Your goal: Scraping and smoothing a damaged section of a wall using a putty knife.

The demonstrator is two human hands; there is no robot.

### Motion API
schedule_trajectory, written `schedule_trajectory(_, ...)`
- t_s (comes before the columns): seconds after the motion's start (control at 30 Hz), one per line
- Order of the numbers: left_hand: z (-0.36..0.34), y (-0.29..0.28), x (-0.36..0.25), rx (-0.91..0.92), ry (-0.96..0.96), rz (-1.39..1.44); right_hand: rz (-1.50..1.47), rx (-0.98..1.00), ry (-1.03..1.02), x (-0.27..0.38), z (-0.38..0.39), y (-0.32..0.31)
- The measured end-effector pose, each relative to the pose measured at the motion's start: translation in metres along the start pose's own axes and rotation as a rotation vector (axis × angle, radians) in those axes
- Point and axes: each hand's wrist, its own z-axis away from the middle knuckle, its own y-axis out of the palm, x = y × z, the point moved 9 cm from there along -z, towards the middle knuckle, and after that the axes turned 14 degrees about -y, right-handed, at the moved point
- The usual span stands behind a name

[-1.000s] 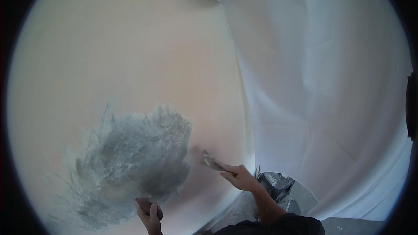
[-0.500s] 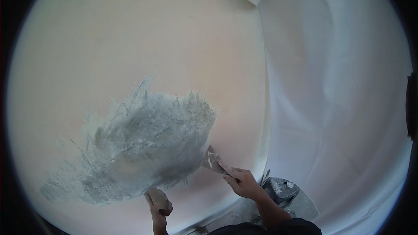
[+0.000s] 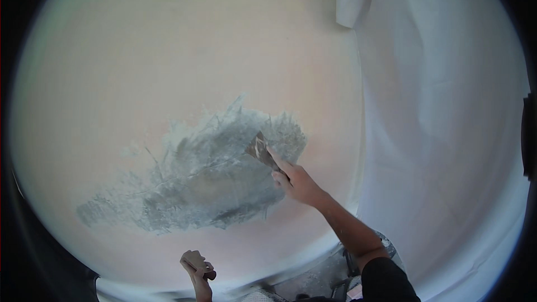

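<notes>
While my right hand (image 3: 297, 182) grips a scraper (image 3: 262, 149) by its handle, fingers wrapped round it and the blade slanting up to the left, the blade lies over the upper right part of a grey, streaky patch (image 3: 224, 196) on the pale wall (image 3: 184, 39). It looks to be against the surface, though I cannot be sure that its whole edge touches. A whitish smear marks the blade's face.

My left hand (image 3: 199, 270) is lower down and well apart from the right, just below the patch and near the wall's lower part. Its fingers are curled around a small pale block-like piece (image 3: 191, 258) with a dark end; I cannot tell what kind of thing it is.

The patch is ragged, with scratchy strokes reaching out along its upper edge and a thinner tail toward the left. A fine light line runs across it on a slant, and a browner area shows below that line.

To the right hangs a white sheet (image 3: 447, 134), creased, with a folded flap near the top. My right sleeve (image 3: 386, 279) is black, and beyond it, low down, a strip of grey floor (image 3: 313, 281) shows.
</notes>
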Motion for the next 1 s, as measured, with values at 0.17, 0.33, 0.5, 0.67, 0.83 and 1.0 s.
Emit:
schedule_trajectory(0.17,-0.025,0.018,-0.128,0.038,0.269,-0.422,0.452,0.152,-0.078,0.024,-0.082,0.004)
schedule_trajectory(0.33,-0.024,0.138,-0.285,-0.065,1.024,-0.933,0.684,0.091,0.085,0.019,-0.104,-0.014)
schedule_trajectory(0.5,-0.078,0.229,-0.322,-0.04,1.317,-1.581,0.894,0.096,0.078,-0.002,-0.108,-0.006)
schedule_trajectory(0.67,-0.101,0.284,-0.331,-0.076,1.437,-1.791,1.02,0.135,0.004,0.017,-0.112,0.0)
schedule_trajectory(0.83,-0.119,0.304,-0.306,-0.092,1.747,-1.73,1.115,0.194,-0.036,0.008,-0.108,-0.003)
schedule_trajectory(1.0,-0.132,0.28,-0.294,-0.078,1.878,-1.535,1.065,0.146,-0.046,0.011,-0.109,0.003)
